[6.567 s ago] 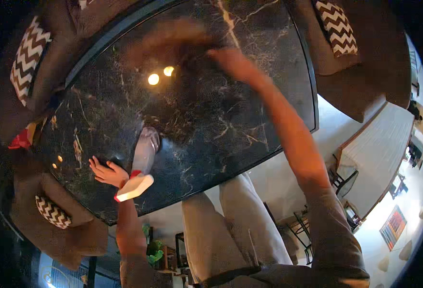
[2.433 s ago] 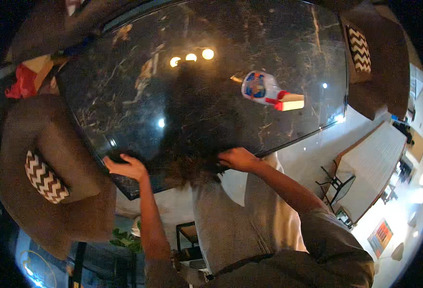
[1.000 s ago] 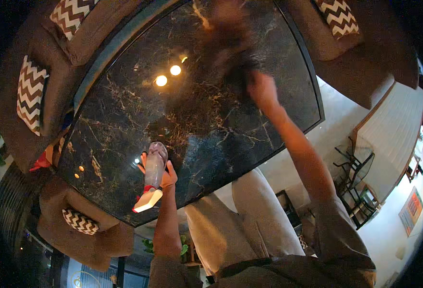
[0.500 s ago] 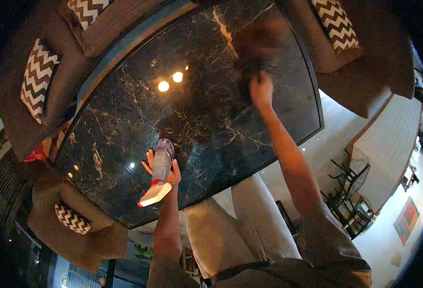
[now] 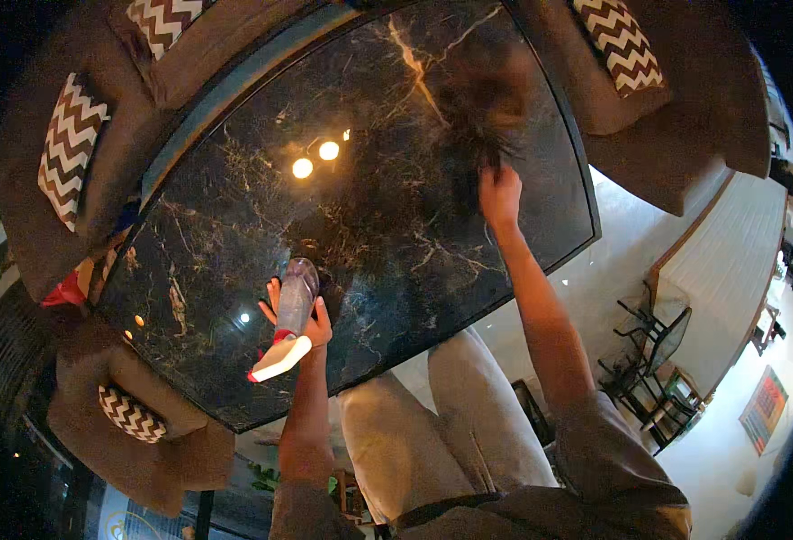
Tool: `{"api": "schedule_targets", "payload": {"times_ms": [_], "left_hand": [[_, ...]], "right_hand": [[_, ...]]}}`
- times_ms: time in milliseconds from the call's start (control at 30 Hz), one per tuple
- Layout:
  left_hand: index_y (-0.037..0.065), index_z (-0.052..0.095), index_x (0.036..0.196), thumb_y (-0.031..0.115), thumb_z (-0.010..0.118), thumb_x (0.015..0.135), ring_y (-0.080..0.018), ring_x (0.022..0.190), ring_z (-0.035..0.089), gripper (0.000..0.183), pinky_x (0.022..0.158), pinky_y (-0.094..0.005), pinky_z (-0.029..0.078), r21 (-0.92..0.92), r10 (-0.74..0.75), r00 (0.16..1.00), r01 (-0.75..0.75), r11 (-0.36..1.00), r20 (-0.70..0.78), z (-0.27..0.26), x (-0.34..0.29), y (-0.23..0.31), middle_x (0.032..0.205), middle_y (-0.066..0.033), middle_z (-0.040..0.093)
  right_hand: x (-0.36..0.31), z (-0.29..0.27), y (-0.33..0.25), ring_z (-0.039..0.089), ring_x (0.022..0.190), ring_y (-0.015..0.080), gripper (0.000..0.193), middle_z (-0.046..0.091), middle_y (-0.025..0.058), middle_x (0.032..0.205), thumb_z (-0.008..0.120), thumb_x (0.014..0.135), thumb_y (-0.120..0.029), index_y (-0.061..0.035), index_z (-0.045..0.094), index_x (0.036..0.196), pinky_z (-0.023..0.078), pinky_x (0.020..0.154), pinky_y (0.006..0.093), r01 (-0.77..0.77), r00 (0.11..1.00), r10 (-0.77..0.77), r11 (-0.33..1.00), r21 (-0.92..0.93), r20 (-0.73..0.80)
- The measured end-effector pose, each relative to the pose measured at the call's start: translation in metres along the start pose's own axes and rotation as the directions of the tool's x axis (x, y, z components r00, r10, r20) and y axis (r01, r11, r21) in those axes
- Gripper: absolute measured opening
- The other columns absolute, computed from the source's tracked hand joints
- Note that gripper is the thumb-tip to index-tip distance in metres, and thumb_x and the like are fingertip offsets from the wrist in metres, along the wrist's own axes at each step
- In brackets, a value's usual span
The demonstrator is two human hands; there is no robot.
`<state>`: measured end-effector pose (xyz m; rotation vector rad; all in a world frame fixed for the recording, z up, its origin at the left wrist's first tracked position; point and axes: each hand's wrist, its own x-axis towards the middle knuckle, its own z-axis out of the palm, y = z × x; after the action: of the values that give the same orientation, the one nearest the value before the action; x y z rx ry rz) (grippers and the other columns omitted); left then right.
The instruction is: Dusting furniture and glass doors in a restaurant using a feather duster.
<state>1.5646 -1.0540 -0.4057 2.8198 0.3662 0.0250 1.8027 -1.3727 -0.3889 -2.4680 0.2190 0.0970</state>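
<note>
The left hand point(image 5: 299, 317) is wrapping its fingers around a clear plastic spray bottle with a white and red trigger head point(image 5: 287, 322), which is standing on the black marble-patterned tabletop point(image 5: 234, 225) near its front edge. The right hand point(image 5: 499, 192) is reaching far across, closing on a blurred dark brown cloth point(image 5: 486, 99) pressed against the tabletop.

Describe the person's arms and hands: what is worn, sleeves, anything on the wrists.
Both forearms are bare from elbow to fingertips. The left hand and right hand wear no gloves; no rings, watch or bands are visible. Short grey-brown sleeves end near the elbows, loose and creased. No markings show on the cloth.
</note>
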Motion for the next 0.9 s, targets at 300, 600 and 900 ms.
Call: {"api": "schedule_targets", "payload": {"times_ms": [300, 600, 900], "left_hand": [[-0.002, 0.02, 0.141, 0.045, 0.038, 0.089, -0.0335, 0.139, 0.009, 0.072, 0.111, -0.0495, -0.003, 0.016, -0.006, 0.997, 0.005, 1.0, 0.08, 0.004, -0.003, 0.002, 0.148, -0.0188, 0.018], [-0.003, 0.023, 0.14, 0.041, 0.037, 0.092, -0.0367, 0.137, 0.016, 0.066, 0.11, -0.0484, 0.005, 0.11, -0.097, 0.978, 0.077, 0.991, 0.186, 0.024, -0.031, -0.037, 0.146, -0.0218, 0.021], [-0.005, 0.053, 0.119, 0.044, 0.041, 0.09, -0.0433, 0.115, 0.045, 0.058, 0.099, -0.0481, 0.032, -0.02, -0.123, 0.992, 0.123, 0.992, -0.005, 0.008, -0.012, 0.012, 0.127, -0.0273, 0.047]], "right_hand": [[-0.038, -0.044, 0.037, 0.054, 0.067, 0.0453, 0.019, 0.055, 0.0257, 0.068, 0.056, 0.082, -0.013, 0.0033, 0.055, 0.073, 0.043, 0.057, 0.0453, -0.259, 0.965, 0.261, 0.963, 0.077, -0.018], [-0.135, -0.067, 0.104, 0.055, 0.057, 0.0335, 0.014, 0.056, 0.0188, 0.063, 0.053, 0.081, -0.008, 0.0061, 0.057, 0.08, 0.043, 0.056, 0.0411, -0.083, 0.995, 0.084, 0.996, -0.026, 0.049], [-0.209, -0.085, 0.147, 0.062, 0.064, 0.0326, 0.011, 0.062, 0.0161, 0.068, 0.053, 0.08, -0.01, -0.003, 0.061, 0.081, 0.047, 0.057, 0.0424, -0.242, 0.856, 0.265, 0.964, -0.109, 0.444]]}}
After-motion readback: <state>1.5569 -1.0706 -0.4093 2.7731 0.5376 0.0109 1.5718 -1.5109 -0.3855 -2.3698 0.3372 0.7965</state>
